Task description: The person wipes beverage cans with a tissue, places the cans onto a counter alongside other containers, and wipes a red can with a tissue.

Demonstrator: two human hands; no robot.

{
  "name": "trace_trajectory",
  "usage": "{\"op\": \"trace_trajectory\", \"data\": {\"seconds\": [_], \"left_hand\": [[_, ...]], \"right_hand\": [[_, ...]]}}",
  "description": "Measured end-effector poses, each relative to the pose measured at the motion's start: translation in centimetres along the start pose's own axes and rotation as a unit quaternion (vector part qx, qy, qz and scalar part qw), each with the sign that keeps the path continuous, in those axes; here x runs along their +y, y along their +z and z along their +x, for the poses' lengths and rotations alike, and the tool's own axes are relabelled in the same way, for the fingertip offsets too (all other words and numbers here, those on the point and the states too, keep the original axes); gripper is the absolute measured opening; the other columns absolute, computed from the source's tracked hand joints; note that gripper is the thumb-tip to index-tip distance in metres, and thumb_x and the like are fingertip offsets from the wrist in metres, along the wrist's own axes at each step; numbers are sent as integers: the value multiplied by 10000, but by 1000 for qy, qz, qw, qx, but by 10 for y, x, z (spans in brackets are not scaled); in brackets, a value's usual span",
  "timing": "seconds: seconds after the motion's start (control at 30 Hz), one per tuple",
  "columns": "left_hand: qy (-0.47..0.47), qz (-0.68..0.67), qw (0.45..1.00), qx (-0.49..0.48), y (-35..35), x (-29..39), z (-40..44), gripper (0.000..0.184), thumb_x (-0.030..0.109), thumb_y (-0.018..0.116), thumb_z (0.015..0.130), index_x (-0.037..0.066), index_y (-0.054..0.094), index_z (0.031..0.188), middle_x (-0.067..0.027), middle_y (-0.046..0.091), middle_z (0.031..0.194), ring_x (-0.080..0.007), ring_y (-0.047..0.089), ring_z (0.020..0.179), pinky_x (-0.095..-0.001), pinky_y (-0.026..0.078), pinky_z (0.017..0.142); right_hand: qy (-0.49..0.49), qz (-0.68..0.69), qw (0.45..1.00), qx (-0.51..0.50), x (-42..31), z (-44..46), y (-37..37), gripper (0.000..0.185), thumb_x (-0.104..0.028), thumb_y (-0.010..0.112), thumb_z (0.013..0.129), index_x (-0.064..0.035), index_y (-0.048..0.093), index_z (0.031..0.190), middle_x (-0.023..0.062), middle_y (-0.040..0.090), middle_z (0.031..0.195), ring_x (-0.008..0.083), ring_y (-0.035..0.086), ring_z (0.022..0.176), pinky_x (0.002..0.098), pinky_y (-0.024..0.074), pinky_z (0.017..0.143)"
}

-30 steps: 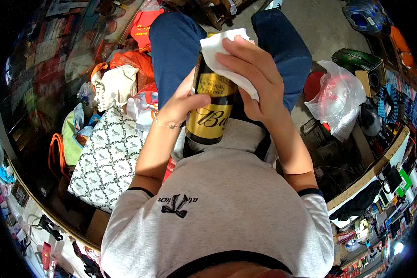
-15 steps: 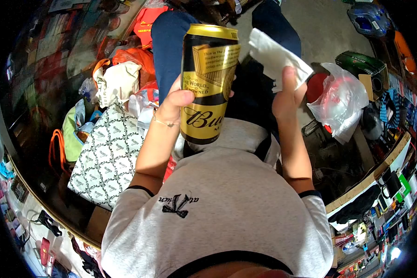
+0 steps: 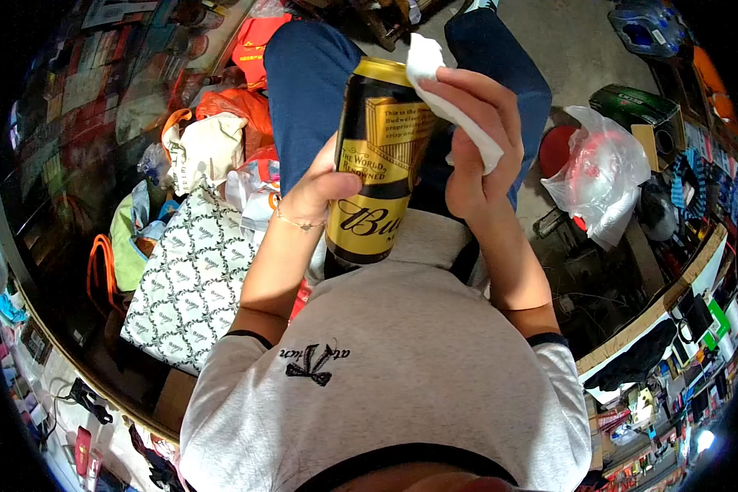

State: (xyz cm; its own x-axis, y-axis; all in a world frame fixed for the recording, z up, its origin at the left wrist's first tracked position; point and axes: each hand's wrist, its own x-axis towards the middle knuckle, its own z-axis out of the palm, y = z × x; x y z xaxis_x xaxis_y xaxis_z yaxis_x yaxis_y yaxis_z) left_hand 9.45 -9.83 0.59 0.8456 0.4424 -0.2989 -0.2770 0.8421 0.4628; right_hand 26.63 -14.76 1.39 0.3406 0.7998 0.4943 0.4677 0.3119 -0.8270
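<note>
A black-and-gold can [image 3: 377, 164] is held tilted between the hands, gripped by the left hand [image 3: 312, 193]. By the right hand [image 3: 507, 143], a white tissue [image 3: 425, 61] is held; from well apart, it has been brought back to the can's far rim, apparently for wiping.

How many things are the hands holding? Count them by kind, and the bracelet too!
Cans: 1, the black-and-gold can in the left hand
Tissues: 1, the white tissue in the right hand
Bracelets: 1, the thin bracelet
Total: 3
</note>
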Motion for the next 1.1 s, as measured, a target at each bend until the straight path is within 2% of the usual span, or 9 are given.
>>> {"op": "trace_trajectory", "data": {"seconds": [0.17, 0.2, 0.4, 0.5, 0.6, 0.7, 0.73, 0.87, 1.1], "left_hand": [[-18, 33, 997, 64, 7, -1, -1, 852, 203, 625, 646, -13, 198, 1351, -140, 422, 1268, -209, 429, 1161, -324, 339, 974], [-17, 33, 997, 64, 7, -2, -2, 852, 203, 625, 646, -13, 198, 1351, -140, 422, 1268, -209, 429, 1161, -324, 339, 974], [5, 142, 984, 106, 6, -1, -2, 836, 620, 377, 799, 24, 214, 1361, -120, 368, 1333, -209, 388, 1198, -319, 304, 995], [1, 129, 982, 137, 4, 0, -4, 804, 627, 293, 826, 13, 260, 1343, -137, 378, 1328, -209, 375, 1212, -330, 286, 1007], [30, 69, 992, 106, -9, 1, 0, 752, 588, 297, 848, -22, 351, 1285, -170, 448, 1261, -247, 434, 1166, -359, 329, 985], [-13, -102, 988, 118, -16, -7, 5, 716, 547, 362, 848, -18, 336, 1287, -178, 444, 1260, -275, 467, 1130, -367, 367, 962], [-2, -138, 990, 41, -14, -5, 10, 704, 473, 477, 819, 5, 288, 1310, -184, 409, 1286, -295, 467, 1125, -399, 391, 947], [25, -170, 985, 34, -13, -4, 13, 738, 406, 550, 778, 36, 239, 1335, -179, 353, 1329, -304, 465, 1123, -432, 400, 938], [93, -133, 982, 96, -3, 3, 20, 770, 376, 571, 713, 33, 260, 1328, -182, 377, 1310, -297, 456, 1136, -437, 392, 949]], "right_hand": [[-76, -92, 987, -106, -5, 4, -3, 380, -150, 500, 720, -102, 603, 1082, 88, 495, 1239, 278, 424, 1164, 377, 332, 957], [-72, -89, 988, -103, -4, -4, 3, 394, -214, 497, 740, -136, 588, 1115, 72, 463, 1286, 280, 363, 1236, 413, 257, 1015], [-62, -83, 987, -126, -5, -21, 9, 349, -213, 505, 778, -125, 595, 1103, 102, 481, 1263, 285, 353, 1247, 433, 193, 1047], [-52, -60, 982, -173, -8, -30, 9, 311, -197, 542, 779, -111, 616, 1069, 129, 501, 1235, 307, 371, 1232, 442, 205, 1040], [-83, -19, 972, -217, -8, -38, 9, 533, -526, 353, 794, -167, 570, 1123, 66, 478, 1266, 273, 399, 1214, 460, 190, 1040], [-107, -7, 959, -263, -18, -39, 9, 540, -531, 345, 792, -171, 553, 1137, 61, 481, 1261, 252, 406, 1211, 462, 200, 1036], [-128, -8, 951, -283, -19, -38, 8, 518, -491, 384, 782, -156, 538, 1145, 53, 482, 1259, 234, 416, 1204, 465, 216, 1031], [-129, -5, 950, -283, -28, -40, 11, 471, -378, 426, 761, -120, 540, 1138, 44, 492, 1248, 219, 434, 1190, 454, 247, 1021], [-122, -18, 957, -263, -25, -44, 7, 454, -354, 429, 767, -115, 548, 1134, 43, 513, 1226, 204, 458, 1168, 421, 271, 1018]]}}
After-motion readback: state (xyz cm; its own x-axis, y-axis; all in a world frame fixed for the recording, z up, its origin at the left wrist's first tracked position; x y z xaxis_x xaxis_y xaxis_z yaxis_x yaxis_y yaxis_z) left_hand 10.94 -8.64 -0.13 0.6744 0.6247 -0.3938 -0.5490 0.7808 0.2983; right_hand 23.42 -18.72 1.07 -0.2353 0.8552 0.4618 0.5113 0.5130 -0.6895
